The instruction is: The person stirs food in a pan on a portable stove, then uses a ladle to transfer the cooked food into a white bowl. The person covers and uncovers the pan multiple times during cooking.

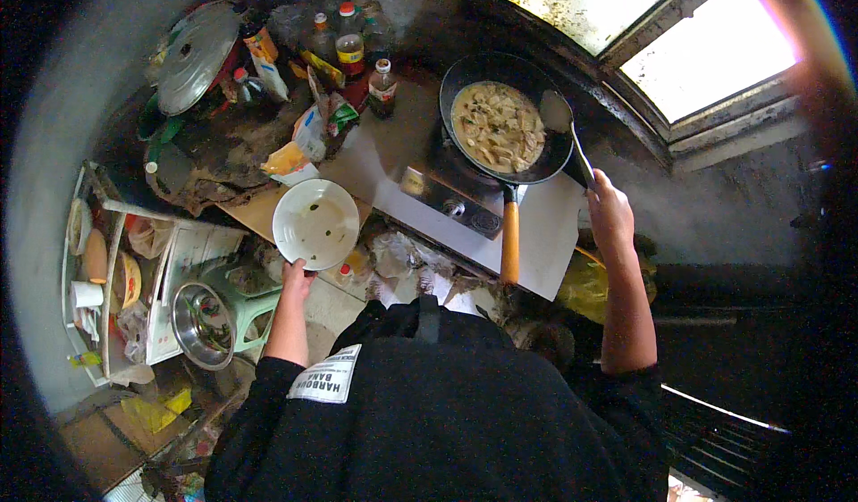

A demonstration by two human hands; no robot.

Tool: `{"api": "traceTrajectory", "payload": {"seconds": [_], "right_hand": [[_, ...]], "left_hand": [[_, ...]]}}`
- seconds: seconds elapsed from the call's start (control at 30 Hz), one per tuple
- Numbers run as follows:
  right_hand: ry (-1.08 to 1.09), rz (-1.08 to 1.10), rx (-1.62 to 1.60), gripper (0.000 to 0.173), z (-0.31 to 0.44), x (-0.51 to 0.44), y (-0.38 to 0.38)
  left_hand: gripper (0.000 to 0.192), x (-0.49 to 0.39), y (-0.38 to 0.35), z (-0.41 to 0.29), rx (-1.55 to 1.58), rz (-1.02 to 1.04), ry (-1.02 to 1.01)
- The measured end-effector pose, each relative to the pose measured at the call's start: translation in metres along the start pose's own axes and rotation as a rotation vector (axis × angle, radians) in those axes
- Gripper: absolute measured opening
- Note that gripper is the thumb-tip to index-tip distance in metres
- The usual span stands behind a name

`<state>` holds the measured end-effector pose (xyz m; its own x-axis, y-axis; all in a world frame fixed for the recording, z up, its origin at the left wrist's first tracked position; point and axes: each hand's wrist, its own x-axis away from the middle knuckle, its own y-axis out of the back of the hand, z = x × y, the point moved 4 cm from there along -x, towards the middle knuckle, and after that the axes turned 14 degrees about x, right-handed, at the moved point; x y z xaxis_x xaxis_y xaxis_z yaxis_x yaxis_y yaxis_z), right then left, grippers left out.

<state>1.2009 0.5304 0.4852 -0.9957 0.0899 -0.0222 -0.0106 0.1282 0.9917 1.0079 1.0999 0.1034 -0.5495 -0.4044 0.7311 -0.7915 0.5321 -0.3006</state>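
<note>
My left hand (299, 277) grips the near rim of a white bowl (315, 234), tilted so that its inside faces up. A few green bits cling inside it. With my right hand (611, 210) I hold the handle of a metal spatula (580, 143), whose blade rests against the right inner side of a black wok (479, 70). Chunks of pale food in a milky broth (499, 127) fill the middle of the wok. Its wooden handle (510, 241) points towards me, between my two hands. Under the wok is a gas stove (456, 200), partly hidden.
Several sauce bottles (349, 46) and opened seasoning packets (310, 133) stand or lie behind the bowl. A large pot lid (198, 56) leans at the back left. To the left are a white shelf (194, 261), a green stool (258, 301) and a steel basin (203, 328). A window (710, 53) is at upper right.
</note>
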Motion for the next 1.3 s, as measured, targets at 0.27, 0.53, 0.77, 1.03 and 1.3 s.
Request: {"api": "traceTrajectory", "payload": {"seconds": [0.27,0.53,0.77,1.03,1.3], "right_hand": [[-0.038,0.028,0.095,0.018,0.021,-0.044,-0.009],[-0.041,0.236,-0.313,0.016,-0.021,-0.076,-0.026],[-0.170,0.711,-0.993,0.018,-0.033,-0.081,-0.042],[-0.200,0.696,-1.471,0.022,0.038,-0.068,-0.117],[-0.229,0.751,-1.632,0.021,0.033,-0.045,-0.104]], "left_hand": [[0.040,-0.006,-0.006,0.009,0.346,0.078,0.057],[0.030,0.014,-0.009,0.010,0.468,0.096,0.151],[0.049,0.106,-0.035,-0.030,0.541,0.256,0.103],[0.046,0.148,-0.096,-0.074,0.505,0.234,-0.037],[0.047,0.152,-0.147,-0.090,0.379,0.392,-0.039]]}}
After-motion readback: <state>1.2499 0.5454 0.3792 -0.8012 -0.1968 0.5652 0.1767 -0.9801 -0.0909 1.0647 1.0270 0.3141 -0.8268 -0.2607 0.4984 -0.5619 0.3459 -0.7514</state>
